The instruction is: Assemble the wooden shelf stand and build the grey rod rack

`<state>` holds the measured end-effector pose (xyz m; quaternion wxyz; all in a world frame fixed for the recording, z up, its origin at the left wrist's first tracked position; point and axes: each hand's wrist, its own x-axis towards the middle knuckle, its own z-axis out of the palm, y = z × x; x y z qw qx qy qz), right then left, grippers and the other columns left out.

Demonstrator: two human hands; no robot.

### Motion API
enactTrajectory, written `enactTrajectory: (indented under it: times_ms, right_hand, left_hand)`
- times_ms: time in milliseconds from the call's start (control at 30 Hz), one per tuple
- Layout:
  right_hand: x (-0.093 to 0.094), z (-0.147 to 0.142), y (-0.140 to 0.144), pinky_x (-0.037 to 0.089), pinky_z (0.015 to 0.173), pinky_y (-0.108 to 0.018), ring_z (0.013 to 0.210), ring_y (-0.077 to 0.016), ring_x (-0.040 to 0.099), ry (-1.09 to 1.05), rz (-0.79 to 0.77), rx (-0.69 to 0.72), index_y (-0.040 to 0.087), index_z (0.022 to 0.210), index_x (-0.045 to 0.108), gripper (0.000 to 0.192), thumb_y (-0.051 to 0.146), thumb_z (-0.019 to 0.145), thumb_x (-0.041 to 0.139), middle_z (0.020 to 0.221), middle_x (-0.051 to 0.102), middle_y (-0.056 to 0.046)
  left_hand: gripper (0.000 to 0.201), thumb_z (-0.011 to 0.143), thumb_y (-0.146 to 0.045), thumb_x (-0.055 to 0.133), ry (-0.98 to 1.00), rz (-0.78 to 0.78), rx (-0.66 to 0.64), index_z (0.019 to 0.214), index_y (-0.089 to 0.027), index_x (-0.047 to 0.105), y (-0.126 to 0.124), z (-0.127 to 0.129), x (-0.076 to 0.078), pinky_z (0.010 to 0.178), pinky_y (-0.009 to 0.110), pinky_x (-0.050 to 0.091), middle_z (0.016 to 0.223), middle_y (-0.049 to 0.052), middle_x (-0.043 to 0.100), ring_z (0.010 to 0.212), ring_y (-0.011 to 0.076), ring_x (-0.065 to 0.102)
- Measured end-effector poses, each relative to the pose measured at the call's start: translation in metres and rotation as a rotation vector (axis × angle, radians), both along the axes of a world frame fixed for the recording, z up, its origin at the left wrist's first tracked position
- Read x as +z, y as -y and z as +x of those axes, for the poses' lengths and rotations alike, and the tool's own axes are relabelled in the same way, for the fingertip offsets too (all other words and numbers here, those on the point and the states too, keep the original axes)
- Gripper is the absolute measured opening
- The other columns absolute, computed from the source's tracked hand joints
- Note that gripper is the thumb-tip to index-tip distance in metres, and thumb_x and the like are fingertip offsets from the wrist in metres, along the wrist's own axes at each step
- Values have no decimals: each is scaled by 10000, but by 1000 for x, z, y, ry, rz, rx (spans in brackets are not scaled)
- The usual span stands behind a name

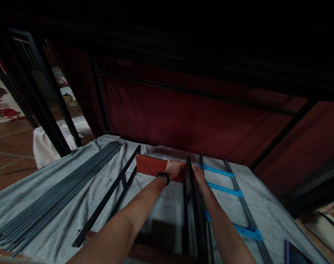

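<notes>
A reddish-brown board (150, 165) stands on edge between two black metal side frames, the left frame (109, 198) and the right frame (195, 209). My left hand (174, 168), with a black band on its wrist, has its fingers closed over the board's top edge near its right end. On the outer side of the right frame, my right hand (199, 173) is closed against the bar near its far end. Its fingertips are partly hidden, and any small piece in them cannot be made out. Another reddish-brown board (156, 255) spans the near end of the frames, partly behind my left arm.
Several thin grey rods (62, 190) lie side by side on the grey blanket (87, 205). Right of the frames are grey rails joined by blue crosspieces (224, 189). A dark phone-like device (296, 253) lies at the lower right. Black posts and a dark red curtain (183, 113) enclose the back.
</notes>
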<state>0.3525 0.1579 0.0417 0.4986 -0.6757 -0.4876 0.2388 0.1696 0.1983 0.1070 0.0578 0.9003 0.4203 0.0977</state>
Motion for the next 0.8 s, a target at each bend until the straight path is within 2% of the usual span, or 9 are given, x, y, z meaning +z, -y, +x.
enactTrajectory:
  times_ms: [167,300,400,533,667,800]
  right_hand:
    - [-7,3,-1,503,838,-368,886,-235,635,-38,-5,0,233,851,643,531,732,782,473,859,700,-36]
    - [-6,5,-7,480,905,-396,951,-249,621,-33,-17,-12,238,775,633,449,675,778,531,851,698,-44]
    - [-4,5,-7,483,886,-373,965,-240,621,-34,-11,4,239,782,640,448,664,806,498,874,702,-45]
    - [-5,2,-3,490,805,-355,858,-221,615,-18,-6,17,239,830,636,446,642,832,446,800,671,-12]
    - [-4,0,-3,457,878,-380,891,-237,598,39,9,19,251,755,614,350,559,846,476,790,655,-21]
    - [-2,2,-3,442,909,-379,949,-248,598,89,20,33,256,735,608,373,554,882,438,802,660,-43]
  left_hand:
    - [351,1009,-309,378,20,-7,-4,1188,-313,680,1,-1,1,925,471,325,1104,99,720,1020,284,623]
    - [341,1005,-317,394,28,-10,2,1189,-304,680,1,0,1,921,462,327,1100,108,721,1028,287,620]
    - [349,1008,-317,385,21,-8,-2,1197,-306,679,0,0,1,917,454,333,1089,104,721,1021,284,621]
    - [359,1012,-309,369,8,-4,-2,1199,-305,676,0,0,1,926,456,333,1075,98,723,1018,276,621]
    - [359,1014,-311,366,4,3,-5,1205,-294,669,1,0,0,929,465,332,1089,107,718,1022,280,619]
    - [355,1013,-307,368,6,1,-8,1196,-291,671,1,0,0,924,466,333,1087,111,715,1020,287,621]
